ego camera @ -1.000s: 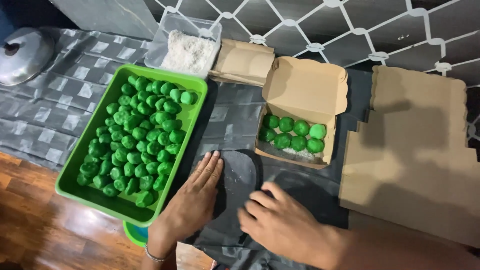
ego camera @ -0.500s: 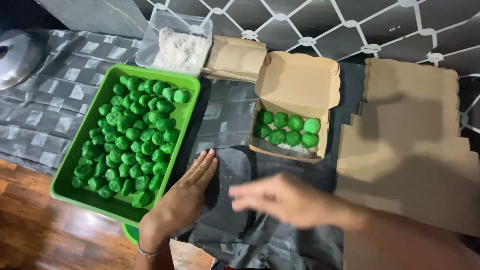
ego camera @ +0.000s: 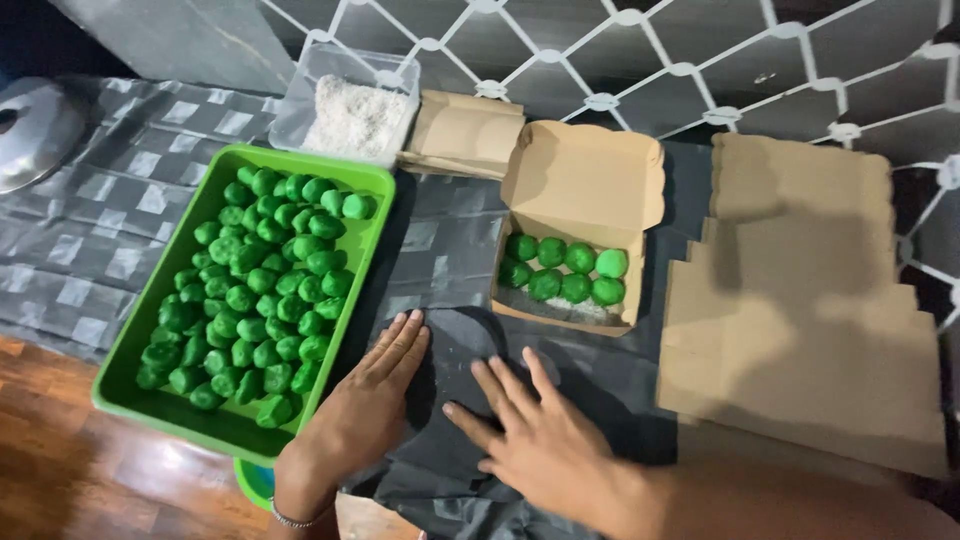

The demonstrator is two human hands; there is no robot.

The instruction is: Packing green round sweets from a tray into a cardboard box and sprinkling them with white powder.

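My left hand (ego camera: 365, 400) lies flat, fingers apart, on a dark grey plastic sheet (ego camera: 450, 250), right beside the green tray (ego camera: 128, 345) full of green dough balls (ego camera: 255, 290). My right hand (ego camera: 535, 440) also rests palm down on the sheet, fingers spread, just below an open brown cardboard box (ego camera: 585, 185) that holds several green balls (ego camera: 565, 272). Neither hand holds anything.
A clear tub of white shredded flakes (ego camera: 355, 115) stands behind the tray. A folded flat box (ego camera: 465, 130) lies next to it. A stack of flat cardboard blanks (ego camera: 800, 310) fills the right side. A metal lid (ego camera: 35, 130) sits far left. Wooden floor (ego camera: 80, 490) shows at lower left.
My right hand lifted, swept across, and is now back down flat on the sheet. My left hand stayed pressed beside the tray.
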